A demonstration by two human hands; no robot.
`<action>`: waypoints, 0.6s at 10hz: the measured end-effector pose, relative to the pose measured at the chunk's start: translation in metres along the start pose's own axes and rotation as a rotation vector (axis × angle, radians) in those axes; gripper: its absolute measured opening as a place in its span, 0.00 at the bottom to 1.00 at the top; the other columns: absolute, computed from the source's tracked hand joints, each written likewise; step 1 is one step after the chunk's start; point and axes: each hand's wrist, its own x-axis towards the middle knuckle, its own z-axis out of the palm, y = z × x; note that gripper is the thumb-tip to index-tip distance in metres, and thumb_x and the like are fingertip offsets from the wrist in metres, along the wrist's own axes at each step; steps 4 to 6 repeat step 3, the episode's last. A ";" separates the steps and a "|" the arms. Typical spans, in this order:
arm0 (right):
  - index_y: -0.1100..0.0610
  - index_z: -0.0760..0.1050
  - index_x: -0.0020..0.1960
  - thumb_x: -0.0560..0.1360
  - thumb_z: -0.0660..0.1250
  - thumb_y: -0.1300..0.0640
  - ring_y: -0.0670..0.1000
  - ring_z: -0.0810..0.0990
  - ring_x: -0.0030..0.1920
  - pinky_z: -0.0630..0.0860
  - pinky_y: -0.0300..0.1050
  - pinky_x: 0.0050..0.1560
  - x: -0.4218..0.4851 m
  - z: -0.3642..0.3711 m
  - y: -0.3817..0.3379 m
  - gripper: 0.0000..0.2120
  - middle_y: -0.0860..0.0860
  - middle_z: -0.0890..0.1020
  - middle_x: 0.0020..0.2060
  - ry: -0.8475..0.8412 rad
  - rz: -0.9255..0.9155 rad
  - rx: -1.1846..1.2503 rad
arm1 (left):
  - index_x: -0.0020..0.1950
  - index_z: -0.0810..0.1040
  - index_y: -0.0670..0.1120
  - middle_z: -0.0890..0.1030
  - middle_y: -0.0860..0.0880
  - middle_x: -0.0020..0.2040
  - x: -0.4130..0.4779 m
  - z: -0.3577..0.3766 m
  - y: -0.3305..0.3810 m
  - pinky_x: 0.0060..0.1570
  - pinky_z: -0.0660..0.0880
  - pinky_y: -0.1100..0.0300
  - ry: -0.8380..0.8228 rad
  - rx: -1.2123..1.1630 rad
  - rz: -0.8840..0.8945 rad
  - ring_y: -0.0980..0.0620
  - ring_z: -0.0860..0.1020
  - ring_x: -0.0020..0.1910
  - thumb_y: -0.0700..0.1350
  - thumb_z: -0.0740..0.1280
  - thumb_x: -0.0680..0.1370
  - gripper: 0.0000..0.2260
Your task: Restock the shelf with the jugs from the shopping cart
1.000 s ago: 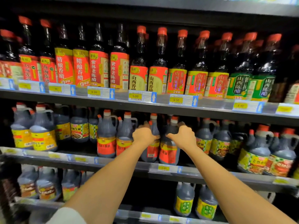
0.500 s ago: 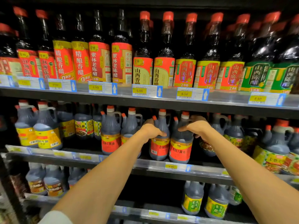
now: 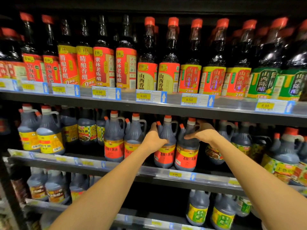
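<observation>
Red-labelled left jug [image 3: 164, 156]: upright near the front edge of the middle shelf [image 3: 212, 179], dark liquid inside, orange cap, touching its twin on the right.
Red-labelled right jug [image 3: 186, 161]: upright on the same shelf, side by side with the first, handle turned to the right.
Left grip [image 3: 153, 138]: bare hand, fingers and thumb wrapped round the shoulder of the left jug, just below the spout.
Right grip [image 3: 205, 133]: bare hand, curled over the shoulder and handle side of the right jug, thumb laid across its front.
Neighbouring jugs [image 3: 114, 146]: two more with the same red label, just left of the held pair.
Price tag [image 3: 175, 175]: yellow, on the shelf rail below the pair.
Tall bottles [image 3: 168, 77]: one shelf up, dark, with red, yellow and green labels.
Lower jugs [image 3: 197, 213]: one shelf down at right, yellow-green labels.
</observation>
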 end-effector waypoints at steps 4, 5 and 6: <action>0.61 0.67 0.67 0.67 0.78 0.46 0.65 0.78 0.56 0.74 0.51 0.46 -0.034 0.033 0.021 0.37 0.65 0.74 0.61 0.400 -0.150 -0.252 | 0.73 0.63 0.43 0.72 0.44 0.64 -0.046 -0.001 -0.023 0.58 0.73 0.55 0.235 0.330 0.304 0.46 0.73 0.63 0.47 0.70 0.76 0.29; 0.61 0.67 0.67 0.67 0.78 0.46 0.65 0.78 0.56 0.74 0.51 0.46 -0.034 0.033 0.021 0.37 0.65 0.74 0.61 0.400 -0.150 -0.252 | 0.73 0.63 0.43 0.72 0.44 0.64 -0.046 -0.001 -0.023 0.58 0.73 0.55 0.235 0.330 0.304 0.46 0.73 0.63 0.47 0.70 0.76 0.29; 0.61 0.67 0.67 0.67 0.78 0.46 0.65 0.78 0.56 0.74 0.51 0.46 -0.034 0.033 0.021 0.37 0.65 0.74 0.61 0.400 -0.150 -0.252 | 0.73 0.63 0.43 0.72 0.44 0.64 -0.046 -0.001 -0.023 0.58 0.73 0.55 0.235 0.330 0.304 0.46 0.73 0.63 0.47 0.70 0.76 0.29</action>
